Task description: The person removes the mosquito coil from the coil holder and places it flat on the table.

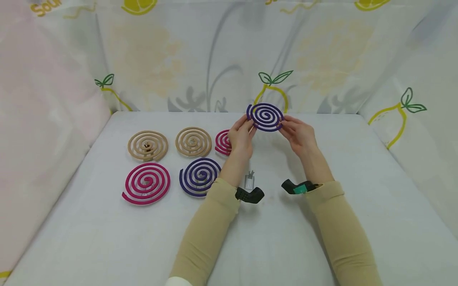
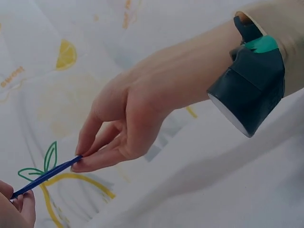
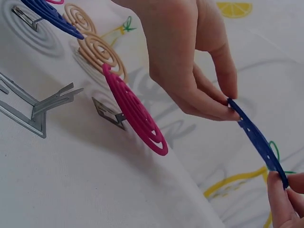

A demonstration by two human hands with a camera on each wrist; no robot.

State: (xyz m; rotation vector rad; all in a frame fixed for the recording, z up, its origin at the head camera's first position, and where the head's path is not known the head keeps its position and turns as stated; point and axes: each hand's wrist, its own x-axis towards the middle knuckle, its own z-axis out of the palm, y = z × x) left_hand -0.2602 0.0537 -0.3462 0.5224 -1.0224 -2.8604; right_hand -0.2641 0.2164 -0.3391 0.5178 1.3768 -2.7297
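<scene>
A dark blue-purple mosquito coil [image 1: 266, 116] is raised above the back of the table, held between both hands. My left hand [image 1: 242, 137] pinches its left edge with thumb and fingers. On the opposite edge, my right hand [image 1: 298, 135] pinches the rim in the same way. The right wrist view shows the held coil [image 3: 259, 141] nearly edge-on, tilted, with no stand on it. Below the hands, a bare metal stand [image 1: 249, 182] with upright prongs sits on the table beside the left wrist.
Left of the hands, several coils rest on small metal stands: two tan coils [image 1: 148, 146] at the back, a pink coil [image 1: 222, 143] partly behind the left hand, another pink coil [image 1: 146, 183] in front, and a purple coil [image 1: 200, 177] partly covered by the left forearm. A patterned curtain [image 1: 322, 59] surrounds the white table [image 1: 286, 246].
</scene>
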